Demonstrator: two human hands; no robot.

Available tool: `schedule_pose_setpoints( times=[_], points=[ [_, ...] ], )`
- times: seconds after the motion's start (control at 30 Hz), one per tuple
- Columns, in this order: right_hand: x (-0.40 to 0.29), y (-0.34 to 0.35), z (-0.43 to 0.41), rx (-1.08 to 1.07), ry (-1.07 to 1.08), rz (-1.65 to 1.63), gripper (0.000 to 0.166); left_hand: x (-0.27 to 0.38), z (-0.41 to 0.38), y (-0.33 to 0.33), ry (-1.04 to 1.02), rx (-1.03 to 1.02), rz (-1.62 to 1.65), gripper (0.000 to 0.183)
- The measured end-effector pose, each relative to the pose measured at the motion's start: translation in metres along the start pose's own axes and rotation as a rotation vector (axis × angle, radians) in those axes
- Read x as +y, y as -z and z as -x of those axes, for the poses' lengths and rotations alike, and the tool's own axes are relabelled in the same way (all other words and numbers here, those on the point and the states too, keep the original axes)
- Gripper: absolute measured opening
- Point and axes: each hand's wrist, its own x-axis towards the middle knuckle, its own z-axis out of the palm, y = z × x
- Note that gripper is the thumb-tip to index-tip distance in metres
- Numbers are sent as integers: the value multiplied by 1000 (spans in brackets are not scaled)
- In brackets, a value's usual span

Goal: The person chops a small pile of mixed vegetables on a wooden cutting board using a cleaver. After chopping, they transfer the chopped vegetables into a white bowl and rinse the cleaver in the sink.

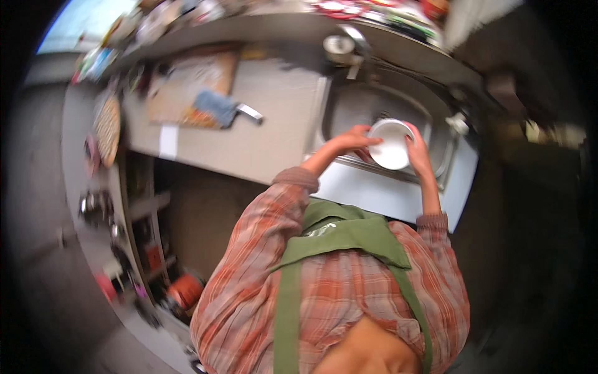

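Observation:
A white bowl (391, 147) is held between my two hands above the front edge of a stainless steel sink (355, 105). My left hand (357, 140) grips its left side, with the thumb over the rim. On the opposite side, my right hand (417, 147) has its thumb inside the rim and its fingers around the outside. The bowl's open top faces me, and its inside looks white and bare. A metal faucet (357, 39) stands at the back of the sink.
Left on the counter (280, 121), a cleaver (219, 107) lies partly over a stained cutting board (187, 86). A white cup-like container (338, 46) stands beside the faucet. Assorted items crowd the back ledge (280, 28). Open shelves (149, 210) hold an orange-red object (184, 291) at lower left.

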Motion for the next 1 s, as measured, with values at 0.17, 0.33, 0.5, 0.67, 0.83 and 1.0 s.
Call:
schedule_pose_setpoints(
  times=[0.17, 0.33, 0.5, 0.67, 0.83, 1.0],
  points=[
    [-32, -50, 22, -125, 126, -13, 43, -20, 58, 12, -282, 334, -548, 43],
    [-92, -67, 18, -654, 21, -208, 66, -16, 160, 21, -827, 812, -1068, 40],
    [-83, -102, -28, -654, 13, 7, 56, -17, 205, 67, -1030, 916, -1292, 38],
    [-79, -246, -96, -571, 238, 283, 40, -106, 208, 136, -217, 936, -435, 36],
    [-64, -388, -134, -361, 374, 575, 58, -156, 212, 189, -66, 906, -97, 33],
    [-97, -448, -135, -384, 343, 784, 58, -168, 218, 222, -37, 836, -27, 33]
  ],
)
